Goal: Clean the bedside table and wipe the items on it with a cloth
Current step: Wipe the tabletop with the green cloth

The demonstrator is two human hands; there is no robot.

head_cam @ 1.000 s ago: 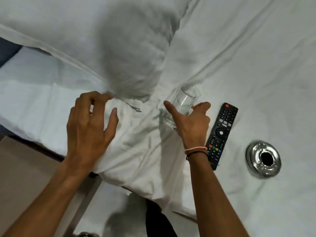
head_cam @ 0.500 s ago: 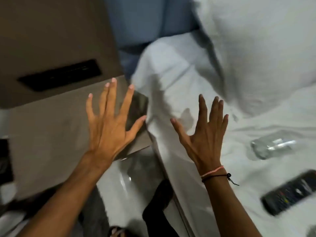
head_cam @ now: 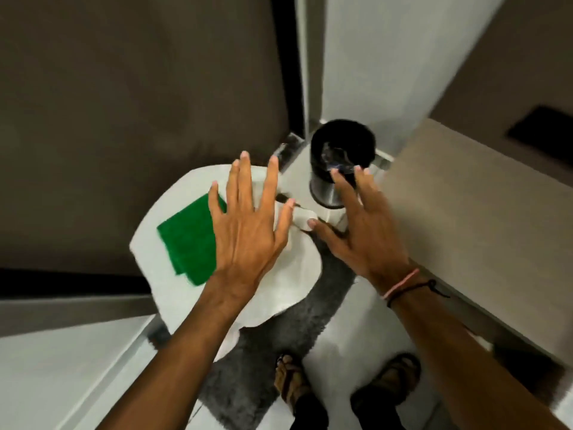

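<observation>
A folded green cloth (head_cam: 187, 240) lies on a round white stool or seat (head_cam: 173, 200) at centre left. My left hand (head_cam: 248, 228) hovers over the white seat just right of the cloth, fingers spread, holding nothing. My right hand (head_cam: 362, 225) is stretched out beside it, also spread and empty, above the floor between the seat and the bedside table (head_cam: 477, 228). The table's beige top fills the right side; nothing shows on its visible part.
A black and steel waste bin (head_cam: 339, 162) with a liner stands on the floor beyond my right hand. A grey rug (head_cam: 279, 352) lies under my sandalled feet (head_cam: 384, 383). Dark wall panels rise behind; a black switch plate (head_cam: 541, 128) sits at far right.
The view has swung left from the bed to the floor and white seat. The glass and remote are out of view. Both hands stay spread and empty, now over the seat.
</observation>
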